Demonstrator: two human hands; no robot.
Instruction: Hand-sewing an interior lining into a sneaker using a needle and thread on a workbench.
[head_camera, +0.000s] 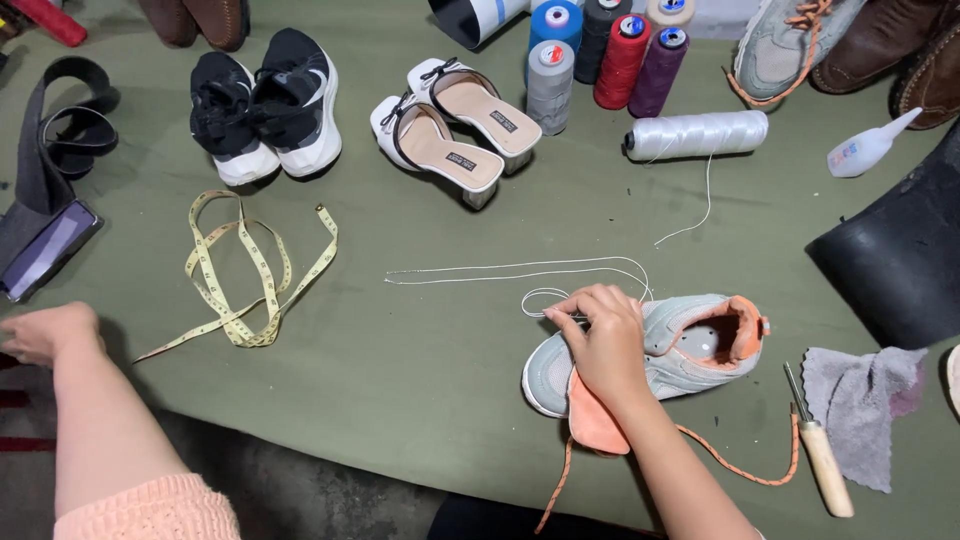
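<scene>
Pressing down on a grey sneaker (690, 345) with orange lining, the right hand (603, 345) has its fingers closed on a loop of white thread (530, 272) at the shoe's toe end; the shoe lies on its side near the table's front edge, right of centre. Orange tongue (597, 425) hangs out under the wrist, orange lace (745, 470) trails toward the front edge. Left hand (45, 330) sits at the table's left edge, loosely curled, holding nothing visible, just below a phone (48, 248). Yellow tape measure (250, 275) lies between the hands, left of centre. Wooden-handled awl (822, 455) and grey cloth (860, 395) just right of the sneaker. Toward the far edge: black sneakers (265, 105), white heeled mules (455, 125), standing thread cones (600, 60), a white spool (697, 134) on its side feeding the thread.
</scene>
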